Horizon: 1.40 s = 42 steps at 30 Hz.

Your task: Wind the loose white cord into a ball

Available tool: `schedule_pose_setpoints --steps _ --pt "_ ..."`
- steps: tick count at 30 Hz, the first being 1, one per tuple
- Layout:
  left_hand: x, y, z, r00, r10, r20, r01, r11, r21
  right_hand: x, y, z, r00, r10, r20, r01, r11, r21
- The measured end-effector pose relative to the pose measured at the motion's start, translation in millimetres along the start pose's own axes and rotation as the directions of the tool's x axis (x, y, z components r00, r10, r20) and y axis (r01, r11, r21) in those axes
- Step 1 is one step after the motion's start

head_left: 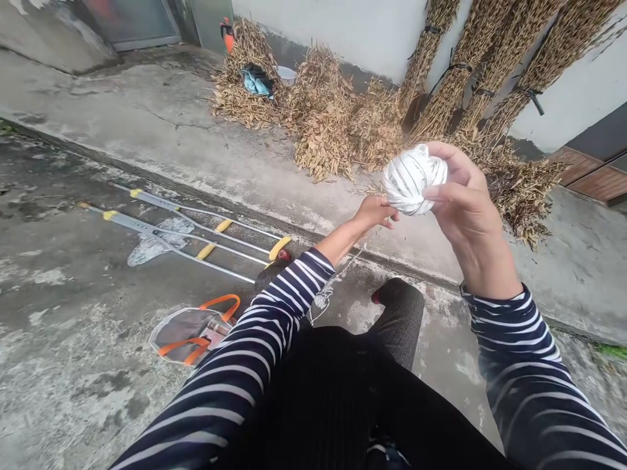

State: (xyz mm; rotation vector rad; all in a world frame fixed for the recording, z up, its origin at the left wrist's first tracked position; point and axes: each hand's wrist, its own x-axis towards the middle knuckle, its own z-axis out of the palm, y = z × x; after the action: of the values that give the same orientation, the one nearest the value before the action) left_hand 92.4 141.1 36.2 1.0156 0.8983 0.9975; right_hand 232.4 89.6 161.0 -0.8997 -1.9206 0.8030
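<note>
My right hand (pixel 465 196) holds a ball of white cord (pixel 414 179) up in front of me, its thumb and fingers pressed on the ball's right side. My left hand (pixel 376 214) is at the ball's lower left, fingers partly bent. Whatever those fingers pinch is too small to make out, and the ball covers part of them. Below, between my legs, loose white cord (pixel 322 299) lies in a loose tangle on the concrete, with a thin strand running upward toward my left hand.
Two metal crutches (pixel 196 238) with yellow pads lie at the left over a clear plastic bag (pixel 147 249). A grey bag with orange handles (pixel 183 326) sits nearer. Dried stalks (pixel 326 124) are heaped along the wall, with tied bundles (pixel 450 75) upright at the right.
</note>
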Motion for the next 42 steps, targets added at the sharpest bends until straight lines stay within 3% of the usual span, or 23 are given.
schedule_pose_setpoints --steps 4,10,16,20,24,27,29,32,35,39,42 --pt "15.4 2.3 -2.2 0.997 0.068 -0.039 -0.067 0.997 0.023 6.9 -15.4 -2.5 0.999 0.031 -0.014 -0.03 0.999 0.033" --pt "26.5 -5.4 -11.5 0.995 0.061 -0.078 -0.065 0.996 -0.055 10.5 -32.4 -6.8 0.996 0.07 -0.047 -0.067 0.996 0.063" --pt "9.8 -27.2 -15.0 0.994 0.063 -0.087 -0.074 0.99 -0.12 7.9 -33.7 -9.0 0.994 0.075 -0.084 -0.072 0.997 0.031" --pt "-20.4 -41.2 -19.3 0.995 0.088 -0.051 -0.092 0.993 -0.078 7.1 -32.8 -7.4 0.989 0.06 -0.137 -0.048 0.994 0.095" --pt "-70.2 -46.2 -28.8 0.988 0.124 0.095 -0.116 0.99 -0.08 5.7 -0.4 -7.3 0.954 -0.121 -0.274 0.085 0.987 -0.14" --pt "-100.9 -37.5 -32.8 0.97 0.141 0.199 -0.122 0.987 -0.103 -4.2 47.0 2.5 0.951 -0.183 -0.251 0.081 0.926 -0.369" --pt "-110.1 -30.0 -33.7 0.962 0.132 0.24 -0.107 0.988 -0.114 -17.7 77.2 18.0 0.962 -0.168 -0.215 0.067 0.908 -0.413" --pt "-109.5 -27.1 -36.7 0.971 0.095 0.221 -0.059 0.985 -0.165 -45.9 104.9 48.8 0.975 -0.125 -0.182 0.047 0.923 -0.381" --pt "-105.2 -38.0 -42.6 0.983 0.024 0.181 0.022 0.968 -0.248 -75.1 113.5 74.5 0.987 -0.025 -0.157 -0.02 0.96 -0.278" --pt "-110.0 -56.5 -46.8 0.983 -0.108 0.151 0.148 0.947 -0.285 -102.4 122.0 90.6 0.98 0.192 -0.047 -0.195 0.977 -0.084" --pt "-115.5 -63.0 -46.2 0.975 -0.178 0.136 0.209 0.941 -0.265 -114.4 132.4 98.7 0.961 0.275 0.014 -0.275 0.961 -0.039"
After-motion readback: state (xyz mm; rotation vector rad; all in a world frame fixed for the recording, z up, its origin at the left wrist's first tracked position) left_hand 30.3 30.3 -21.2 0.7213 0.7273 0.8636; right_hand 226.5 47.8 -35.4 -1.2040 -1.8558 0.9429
